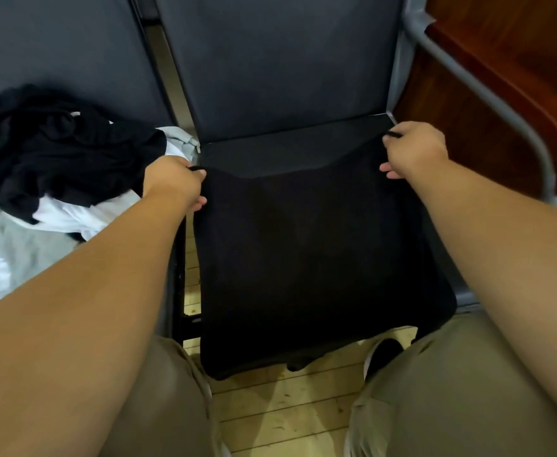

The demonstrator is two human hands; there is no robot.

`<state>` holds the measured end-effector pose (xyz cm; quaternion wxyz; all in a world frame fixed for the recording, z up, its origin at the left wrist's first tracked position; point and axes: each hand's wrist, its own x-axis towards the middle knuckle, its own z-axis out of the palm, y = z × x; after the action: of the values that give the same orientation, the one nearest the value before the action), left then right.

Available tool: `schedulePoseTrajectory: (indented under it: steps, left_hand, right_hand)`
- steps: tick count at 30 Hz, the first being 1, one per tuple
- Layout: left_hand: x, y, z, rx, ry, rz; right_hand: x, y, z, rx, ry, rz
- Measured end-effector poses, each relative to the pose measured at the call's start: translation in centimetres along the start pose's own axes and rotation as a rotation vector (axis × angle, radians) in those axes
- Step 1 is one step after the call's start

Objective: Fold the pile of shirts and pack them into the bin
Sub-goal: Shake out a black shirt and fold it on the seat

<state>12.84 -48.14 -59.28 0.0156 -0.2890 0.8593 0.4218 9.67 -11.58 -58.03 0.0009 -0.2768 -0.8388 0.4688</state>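
Note:
A black shirt [307, 252] lies spread over the dark seat of the middle chair [287, 150], its near edge hanging over the seat's front. My left hand [171, 179] pinches the shirt's far left corner. My right hand [414, 148] pinches its far right corner. On the left seat sits a heap of black and white shirts [49, 166]. No bin is in view.
Dark chair backs [270, 61] rise behind both seats. A grey metal armrest [488, 94] runs along the right, with a reddish wooden piece [518, 77] beyond it. My knees in khaki trousers [452, 390] are close to the seat, above a pale wooden floor [287, 407].

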Motion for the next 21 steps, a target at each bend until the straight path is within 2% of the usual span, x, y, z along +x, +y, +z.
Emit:
schedulePoseTrajectory:
  steps: [2, 5, 8, 11, 14, 17, 21]
  left_hand:
    - [0.3, -0.2, 0.2, 0.005, -0.065, -0.051]
    - [-0.2, -0.2, 1.0, 0.419, -0.043, 0.197]
    - [-3.8, 1.3, 2.9, 0.662, -0.116, 0.348]
    - [-7.4, 2.3, 5.1, 0.843, -0.378, 0.299]
    - [-9.6, 1.9, 7.3, 0.961, -0.589, 0.196]
    - [-10.3, 1.5, 8.5, 1.024, -0.601, 0.176]
    - [-9.0, 1.2, 8.8, 0.96, -0.586, 0.206]
  right_hand:
    - [-0.4, 1.0, -0.5, -0.237, 0.017, -0.256]
    - [-0.9, 1.4, -1.0, -0.398, -0.005, -0.354]
    - [-1.5, 1.1, -0.8, -0.536, -0.039, -0.292]
    - [-3.0, 0.8, 0.0, -0.697, -0.103, -0.159]
    - [-4.7, 1.0, 1.3, -0.902, -0.244, -0.116]
    - [-5.6, 1.9, 2.4, -1.072, -0.369, -0.099]
    - [-4.4, 3.6, 2.8, -1.035, -0.353, -0.018]
